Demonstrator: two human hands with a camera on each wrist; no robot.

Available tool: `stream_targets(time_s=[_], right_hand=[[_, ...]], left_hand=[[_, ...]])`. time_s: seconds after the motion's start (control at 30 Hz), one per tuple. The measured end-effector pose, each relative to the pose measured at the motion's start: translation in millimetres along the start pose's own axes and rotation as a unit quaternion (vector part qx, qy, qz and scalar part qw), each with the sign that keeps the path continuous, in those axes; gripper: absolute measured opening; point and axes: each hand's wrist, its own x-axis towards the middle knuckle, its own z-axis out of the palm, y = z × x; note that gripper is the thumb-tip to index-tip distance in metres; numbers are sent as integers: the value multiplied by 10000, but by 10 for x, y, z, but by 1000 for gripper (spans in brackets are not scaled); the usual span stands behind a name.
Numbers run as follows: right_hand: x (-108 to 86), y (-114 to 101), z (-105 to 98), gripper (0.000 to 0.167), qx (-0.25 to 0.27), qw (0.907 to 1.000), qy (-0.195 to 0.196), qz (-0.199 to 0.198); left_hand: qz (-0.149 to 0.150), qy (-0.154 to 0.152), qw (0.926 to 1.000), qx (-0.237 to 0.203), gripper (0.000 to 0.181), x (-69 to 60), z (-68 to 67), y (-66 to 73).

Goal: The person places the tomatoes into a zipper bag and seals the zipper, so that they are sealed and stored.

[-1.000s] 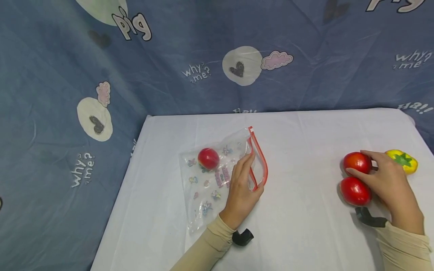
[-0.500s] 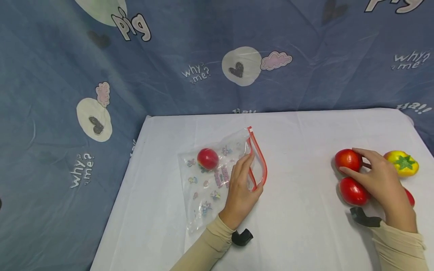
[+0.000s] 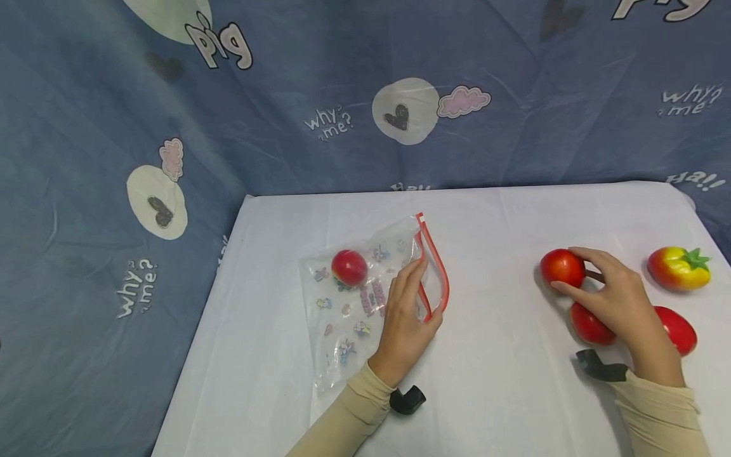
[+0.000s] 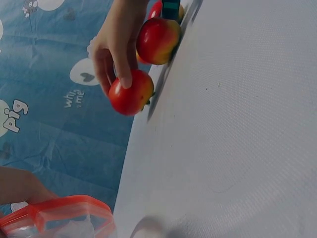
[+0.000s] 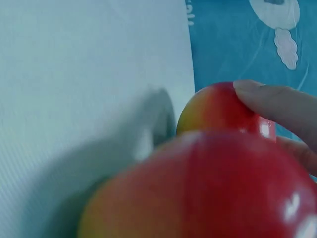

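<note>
In the head view the right hand (image 3: 613, 295) pinches a round red fruit (image 3: 562, 267) between thumb and fingers; the left wrist view shows this fruit (image 4: 131, 93) slightly above the white table, with yellow on its underside. Nearer the person, another red fruit (image 3: 591, 324) lies partly behind the thumb. The left hand (image 3: 407, 317) lies on a clear printed bag (image 3: 337, 330) by its red-edged mouth (image 3: 441, 266), fingers fairly straight, the thumb at the lower edge of the mouth. One red fruit (image 3: 349, 268) is inside the bag.
Right of the right hand are a yellow-red fruit with a green top (image 3: 679, 269) and a red fruit (image 3: 676, 330) partly behind the wrist. A patterned blue cloth (image 3: 320, 76) hangs behind the white table (image 3: 485, 393). Black mounts sit at both wrists.
The right hand has moved left with the round red fruit, uncovering more of the yellow-red fruit and the red one beside the wrist. The left hand and bag have stayed put.
</note>
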Motion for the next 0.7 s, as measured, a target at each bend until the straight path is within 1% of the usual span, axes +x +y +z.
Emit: stream_targets(time_s=[0.1, 0.3, 0.4, 0.53, 0.7], right_hand=[[3, -32, 28, 81, 48, 9998, 83, -171], [7, -87, 80, 81, 237, 9990, 147, -350], [8, -112, 114, 78, 339, 9977, 268, -526], [6, -139, 153, 76, 311, 9957, 452, -750], [6, -157, 177, 76, 348, 9943, 522, -862]], left_hand=[[-23, -19, 10000, -30, 87, -2, 0, 3], [-60, -32, 10000, -23, 88, 1, -5, 12], [-48, -25, 10000, -18, 88, 2, -2, 6], [0, 7, 10000, -15, 89, 1, 4, -5], [-34, -10, 10000, -14, 89, -1, 3, -2]])
